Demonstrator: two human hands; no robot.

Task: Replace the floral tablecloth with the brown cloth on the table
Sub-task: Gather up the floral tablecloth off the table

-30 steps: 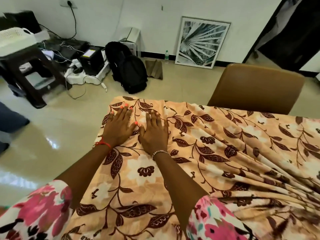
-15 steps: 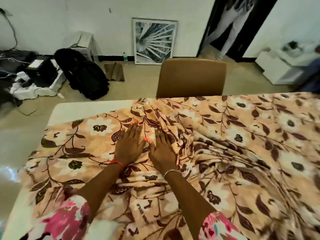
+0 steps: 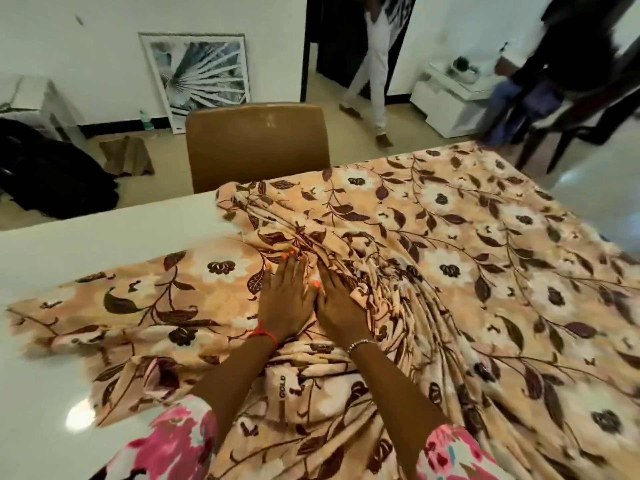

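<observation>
On the white table [image 3: 104, 237], the floral tablecloth [image 3: 467, 271] covers the right part, while the left part shows bare top. The cloth is rucked into a ridge of folds whose long axis runs from the far edge, by the brown chair [image 3: 258, 143], toward my near edge.

I have 2 hands flat on it, side by side and nearly touching. My left hand [image 3: 287, 303] lies on the smoother flap left of the ridge, fingers straight and close together, pressing down. My right hand [image 3: 341, 310] lies against the ridge itself, fingers straight, their tips lost among the folds.

The bulk of the cloth therefore lies to the right of both hands, and the right hand is nearer to it. I judge the gathering push goes rightward, across the ridge.

What looks like the brown cloth [image 3: 126, 157] lies on the floor far left, near the framed picture [image 3: 197, 74], well apart from either hand.
</observation>
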